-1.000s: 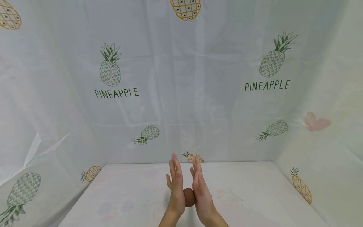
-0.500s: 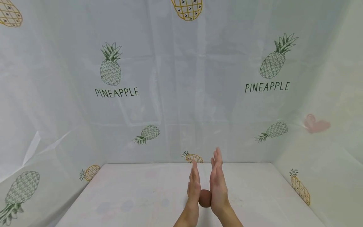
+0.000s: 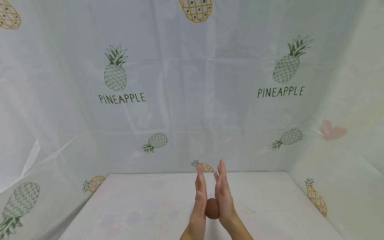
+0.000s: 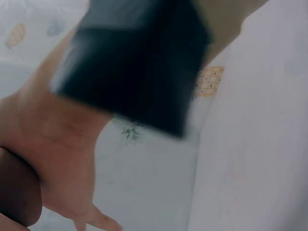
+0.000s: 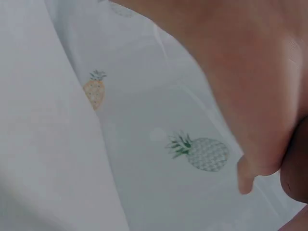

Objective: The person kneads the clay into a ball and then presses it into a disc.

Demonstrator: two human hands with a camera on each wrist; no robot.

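Note:
Between the two palms sits a smooth brown ball point(image 3: 212, 209) that looks like modelling clay. My left hand point(image 3: 199, 205) touches it from the left, fingers straight and pointing up and forward. From the other side my right hand point(image 3: 225, 203) presses it, its fingers straight too. The hands face each other, apart at the fingertips. In the left wrist view the ball point(image 4: 18, 190) is cut off at the lower left, below a blurred dark block point(image 4: 130, 67). A small crease marks the ball point(image 5: 294, 175) at the right edge of the right wrist view.
A white tabletop point(image 3: 144, 206) with faint coloured stains lies below the hands. Pale sheeting point(image 3: 192, 100) printed with pineapples hangs behind it and along both sides.
Both hands and the ball first shifted right, then slightly back left. The hands slid against each other: the left fingertips rose since half a second ago while the right dropped a little.

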